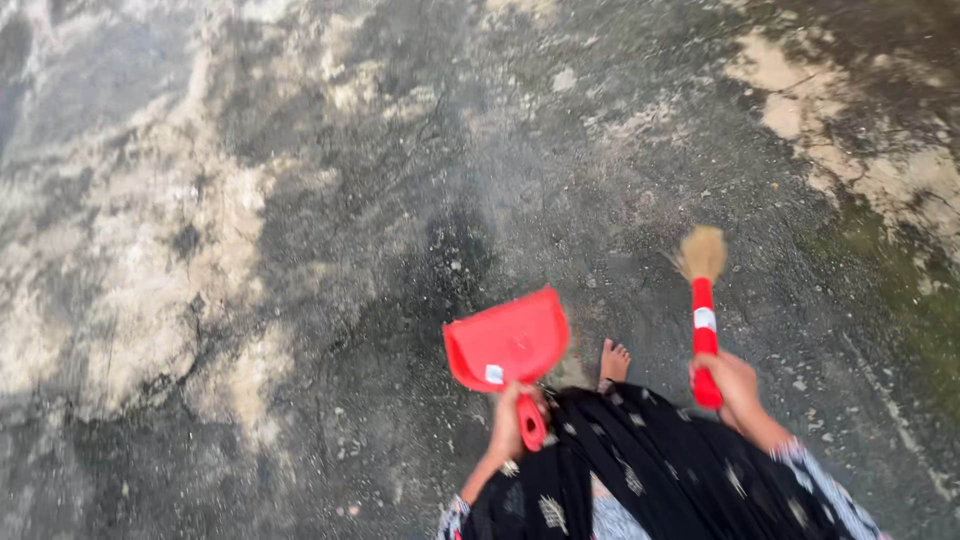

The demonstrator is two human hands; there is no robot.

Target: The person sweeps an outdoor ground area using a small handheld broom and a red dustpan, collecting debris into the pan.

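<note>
Left hand [508, 425] grips red dustpan [507, 342]; right hand [735, 385] grips red-handled brush [703, 300], bristles forward.

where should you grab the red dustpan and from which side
By its short handle at the rear, coming from behind. The dustpan flares wide toward its open front, so only the narrow handle suits a fist; the left hand wraps it there.

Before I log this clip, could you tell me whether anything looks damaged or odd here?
The concrete floor is cracked, with pale worn patches and scattered grit. The left hand holds a red dustpan and the right hand a red-handled broom; both look intact.
</note>
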